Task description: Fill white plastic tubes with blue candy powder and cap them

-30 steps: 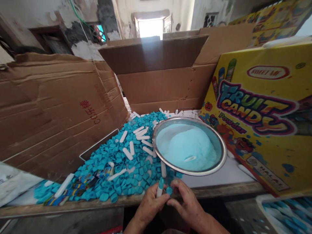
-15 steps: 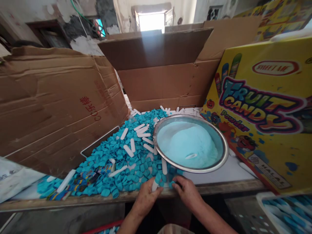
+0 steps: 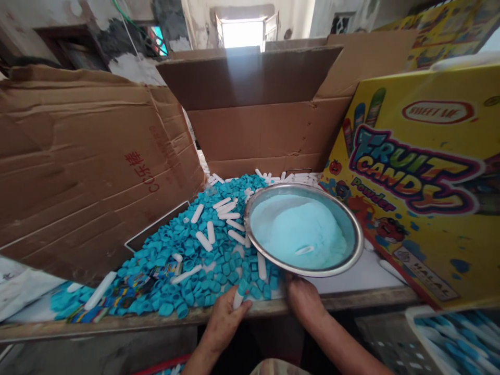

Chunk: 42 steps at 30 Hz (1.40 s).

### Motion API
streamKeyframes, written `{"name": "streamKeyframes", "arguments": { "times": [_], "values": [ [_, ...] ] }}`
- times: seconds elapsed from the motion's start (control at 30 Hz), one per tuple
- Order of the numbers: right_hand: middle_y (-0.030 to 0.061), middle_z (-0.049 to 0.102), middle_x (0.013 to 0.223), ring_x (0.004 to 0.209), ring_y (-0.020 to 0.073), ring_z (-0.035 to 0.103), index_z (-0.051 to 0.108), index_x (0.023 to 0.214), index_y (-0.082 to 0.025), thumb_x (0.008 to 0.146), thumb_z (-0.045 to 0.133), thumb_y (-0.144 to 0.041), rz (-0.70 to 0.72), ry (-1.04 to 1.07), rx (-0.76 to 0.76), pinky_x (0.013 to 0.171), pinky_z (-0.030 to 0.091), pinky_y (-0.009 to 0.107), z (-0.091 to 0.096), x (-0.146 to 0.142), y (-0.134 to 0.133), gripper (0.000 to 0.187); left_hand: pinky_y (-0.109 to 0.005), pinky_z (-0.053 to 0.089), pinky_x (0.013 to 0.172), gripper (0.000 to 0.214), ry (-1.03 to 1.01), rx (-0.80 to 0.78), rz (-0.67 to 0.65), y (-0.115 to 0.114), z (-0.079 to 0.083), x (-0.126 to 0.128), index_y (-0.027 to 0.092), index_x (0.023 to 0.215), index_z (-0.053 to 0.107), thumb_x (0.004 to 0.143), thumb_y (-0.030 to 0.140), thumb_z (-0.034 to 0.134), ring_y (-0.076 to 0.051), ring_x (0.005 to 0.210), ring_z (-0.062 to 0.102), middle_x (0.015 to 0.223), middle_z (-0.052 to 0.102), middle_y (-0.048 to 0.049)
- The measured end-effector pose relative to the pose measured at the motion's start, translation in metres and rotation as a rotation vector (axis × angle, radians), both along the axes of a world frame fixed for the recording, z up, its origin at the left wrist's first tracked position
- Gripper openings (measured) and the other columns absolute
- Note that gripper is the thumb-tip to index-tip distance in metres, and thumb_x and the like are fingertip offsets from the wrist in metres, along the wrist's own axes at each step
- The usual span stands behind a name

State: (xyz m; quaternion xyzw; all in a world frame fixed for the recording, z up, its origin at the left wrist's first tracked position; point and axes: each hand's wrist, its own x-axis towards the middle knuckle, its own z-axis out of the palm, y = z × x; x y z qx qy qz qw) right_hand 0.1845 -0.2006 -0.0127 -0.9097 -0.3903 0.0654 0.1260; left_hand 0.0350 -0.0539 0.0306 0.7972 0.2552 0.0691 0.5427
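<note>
My left hand [image 3: 225, 316] is closed around a small white plastic tube [image 3: 237, 299] with a blue cap [image 3: 242, 287] at its upper end. Just below the near rim of the metal bowl [image 3: 360, 245] is my right hand [image 3: 305, 299]; its fingers are smeared by motion and partly hidden, so what they hold cannot be made out. Pale blue powder [image 3: 307, 224] is heaped in the bowl, with a small white piece [image 3: 304, 250] lying on it. Loose blue caps [image 3: 167, 255] spread across the table on the left, and white tubes [image 3: 203, 241] lie among them.
Brown cardboard [image 3: 89, 177] stands at the left and back of the table. A yellow fruit candy powder box [image 3: 425, 166] leans on the right. Below the wooden table edge [image 3: 371, 299], a white basket [image 3: 416, 323] holds blue and white pieces.
My right hand has moved right, away from the left hand and closer to the bowl's near rim. My left hand still grips the capped tube, slightly further left in view.
</note>
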Motion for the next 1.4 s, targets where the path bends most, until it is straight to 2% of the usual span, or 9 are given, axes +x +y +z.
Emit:
{"name": "streamKeyframes", "arguments": {
  "times": [0.13, 0.27, 0.4, 0.57, 0.67, 0.87, 1.0, 1.13, 1.4],
  "values": [
    [0.0159, 0.067, 0.075, 0.066, 0.0251, 0.063, 0.058, 0.104, -0.009, 0.076, 0.045, -0.008, 0.034, -0.064, -0.060, 0.057, 0.045, 0.030, 0.007, -0.006, -0.006, 0.031, -0.026, 0.040, 0.061, 0.023, -0.018, -0.068, -0.002, -0.006, 0.002, 0.007, 0.016, 0.080, 0.062, 0.070, 0.035, 0.054, -0.017, 0.062, 0.050, 0.063, 0.056, 0.0017],
    [0.0088, 0.065, 0.083, 0.072, 0.0190, 0.059, 0.058, 0.104, -0.017, 0.080, 0.044, -0.014, 0.281, -0.224, 0.168, 0.065, 0.044, 0.027, 0.021, -0.026, -0.014, 0.028, -0.022, 0.030, 0.045, 0.032, 0.008, -0.298, -0.075, -0.017, 0.000, 0.020, 0.014, 0.091, 0.058, 0.070, 0.037, 0.054, -0.010, 0.043, 0.036, 0.046, 0.039, 0.0090],
    [0.0056, 0.058, 0.072, 0.065, 0.0172, 0.054, 0.058, 0.106, -0.018, 0.085, 0.043, -0.017, 0.439, -0.288, 0.375, 0.060, 0.041, 0.027, 0.029, -0.036, -0.022, 0.026, -0.019, 0.023, 0.042, 0.026, -0.035, -0.433, -0.141, -0.025, -0.004, 0.029, 0.014, 0.078, 0.056, 0.066, 0.036, 0.062, -0.006, 0.043, 0.031, 0.048, 0.039, 0.0088],
    [0.0085, 0.061, 0.090, 0.081, 0.0195, 0.057, 0.053, 0.105, -0.017, 0.082, 0.050, -0.030, 0.233, 0.159, 0.537, 0.068, 0.047, 0.028, 0.031, -0.036, -0.028, 0.026, -0.018, 0.020, 0.039, 0.041, -0.126, -0.641, -0.083, -0.023, -0.010, 0.023, 0.017, 0.084, 0.052, 0.060, 0.047, 0.068, -0.005, 0.036, 0.027, 0.043, 0.037, 0.0118],
    [0.0072, 0.063, 0.092, 0.083, 0.0184, 0.059, 0.053, 0.102, -0.018, 0.083, 0.049, -0.030, 0.187, 0.383, 0.558, 0.072, 0.047, 0.028, 0.035, -0.038, -0.027, 0.023, -0.018, 0.021, 0.039, 0.041, -0.151, -0.629, -0.114, -0.021, -0.010, 0.018, 0.016, 0.085, 0.053, 0.062, 0.046, 0.067, -0.005, 0.038, 0.030, 0.046, 0.042, 0.0098],
    [0.0049, 0.063, 0.086, 0.079, 0.0164, 0.058, 0.053, 0.089, -0.019, 0.086, 0.040, -0.028, 0.257, 0.476, 0.566, 0.070, 0.045, 0.026, 0.046, -0.040, -0.022, 0.016, -0.020, 0.034, 0.050, 0.028, -0.126, -0.364, -0.223, -0.022, 0.002, 0.017, 0.015, 0.088, 0.056, 0.069, 0.036, 0.061, -0.010, 0.050, 0.042, 0.056, 0.050, 0.0056],
    [-0.0006, 0.058, 0.063, 0.052, 0.0118, 0.053, 0.046, 0.079, -0.020, 0.083, 0.043, -0.043, 0.049, 0.763, 0.638, 0.050, 0.041, 0.022, 0.050, -0.032, -0.026, 0.024, -0.028, 0.041, 0.069, 0.016, -0.069, 0.131, -0.270, -0.016, -0.001, 0.013, 0.016, 0.088, 0.059, 0.078, 0.027, 0.052, -0.019, 0.074, 0.056, 0.079, 0.063, -0.0038],
    [-0.0046, 0.056, 0.053, 0.035, 0.0065, 0.042, 0.041, 0.078, -0.020, 0.075, 0.049, -0.055, -0.050, 1.129, 0.676, 0.037, 0.031, 0.018, 0.058, -0.027, -0.027, 0.037, -0.032, 0.045, 0.071, 0.020, 0.080, 0.529, -0.383, -0.013, -0.006, 0.010, 0.016, 0.094, 0.058, 0.077, 0.014, 0.048, -0.024, 0.083, 0.059, 0.088, 0.065, -0.0088],
    [-0.0056, 0.056, 0.047, 0.030, 0.0055, 0.040, 0.040, 0.074, -0.020, 0.068, 0.055, -0.058, -0.100, 1.180, 0.630, 0.032, 0.027, 0.017, 0.060, -0.029, -0.024, 0.041, -0.033, 0.048, 0.071, 0.022, 0.168, 0.782, -0.477, -0.019, 0.001, 0.007, 0.016, 0.100, 0.056, 0.080, 0.012, 0.047, -0.024, 0.083, 0.061, 0.089, 0.066, -0.0085]
  ]
}}
